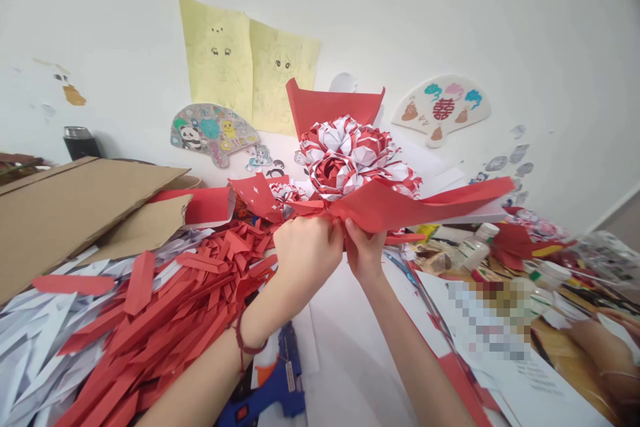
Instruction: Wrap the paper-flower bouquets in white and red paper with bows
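Note:
A bouquet of folded red and white paper flowers (345, 153) stands upright in front of me, wrapped in red paper (380, 203). Its base is gathered between my two hands. My left hand (309, 250) is closed in a fist around the gathered wrapping paper. Beside it, my right hand (365, 250) pinches the same paper with thumb and fingers. The bouquet's lower end is hidden behind my hands. Under my left forearm lies a blue glue gun (287, 383). White paper (345, 347) covers the table below my hands.
Red folded strips (165, 327) and white ones (30, 360) are heaped on the left, below cardboard (85, 200). Small bottles (477, 247) and a printed sheet (500, 347) lie on the right. Another person's hand (603, 347) is at the right edge. Decorated fans (443, 107) hang on the wall.

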The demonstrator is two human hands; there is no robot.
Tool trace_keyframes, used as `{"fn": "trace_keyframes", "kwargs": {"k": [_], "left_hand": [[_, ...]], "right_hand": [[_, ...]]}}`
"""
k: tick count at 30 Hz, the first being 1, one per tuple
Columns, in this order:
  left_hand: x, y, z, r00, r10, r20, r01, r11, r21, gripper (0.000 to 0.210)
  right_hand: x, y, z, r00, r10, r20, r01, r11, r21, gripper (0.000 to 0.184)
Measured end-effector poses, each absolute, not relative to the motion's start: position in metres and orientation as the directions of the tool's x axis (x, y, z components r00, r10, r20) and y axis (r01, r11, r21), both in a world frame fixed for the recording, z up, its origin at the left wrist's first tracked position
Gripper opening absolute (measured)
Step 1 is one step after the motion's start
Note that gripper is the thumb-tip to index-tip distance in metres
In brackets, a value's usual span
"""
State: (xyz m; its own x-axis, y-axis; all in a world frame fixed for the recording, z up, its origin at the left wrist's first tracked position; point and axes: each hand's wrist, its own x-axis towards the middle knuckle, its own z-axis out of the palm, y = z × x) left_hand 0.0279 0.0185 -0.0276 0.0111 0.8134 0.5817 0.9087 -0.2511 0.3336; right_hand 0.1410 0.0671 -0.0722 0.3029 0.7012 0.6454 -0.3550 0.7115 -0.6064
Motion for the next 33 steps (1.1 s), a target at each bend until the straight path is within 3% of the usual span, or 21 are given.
{"fn": "trace_keyframes", "kwargs": {"k": [5, 12, 20, 23, 28, 31, 33], "left_hand": [[0.029, 0.018, -0.027, 0.010, 0.815, 0.580, 0.915, -0.242, 0.325, 0.043], [0.028, 0.020, -0.027, 0.018, 0.812, 0.583, 0.902, -0.265, 0.340, 0.046], [0.013, 0.021, -0.013, 0.105, 0.843, 0.527, 0.760, -0.410, 0.504, 0.048], [0.000, 0.019, -0.003, 0.025, 0.805, 0.593, 0.713, -0.431, 0.553, 0.047], [-0.031, 0.024, 0.010, 0.015, 0.812, 0.583, 0.764, -0.385, 0.518, 0.040], [-0.046, 0.035, 0.008, 0.107, 0.862, 0.496, 0.810, -0.365, 0.459, 0.037], [-0.051, 0.044, 0.003, 0.218, 0.877, 0.428, 0.763, -0.426, 0.485, 0.041]], "right_hand": [[0.141, 0.067, -0.072, 0.306, 0.707, 0.638, -0.352, 0.706, -0.614, 0.036], [0.141, 0.069, -0.071, 0.270, 0.746, 0.609, -0.465, 0.654, -0.596, 0.055], [0.154, 0.072, -0.066, 0.117, 0.816, 0.566, -0.551, 0.528, -0.646, 0.037], [0.161, 0.071, -0.062, 0.027, 0.838, 0.545, -0.576, 0.459, -0.676, 0.028], [0.172, 0.072, -0.057, -0.041, 0.894, 0.447, -0.519, 0.363, -0.774, 0.030], [0.175, 0.072, -0.058, -0.009, 0.920, 0.391, -0.458, 0.344, -0.820, 0.033], [0.174, 0.069, -0.058, 0.008, 0.924, 0.383, -0.426, 0.350, -0.835, 0.033]]}}
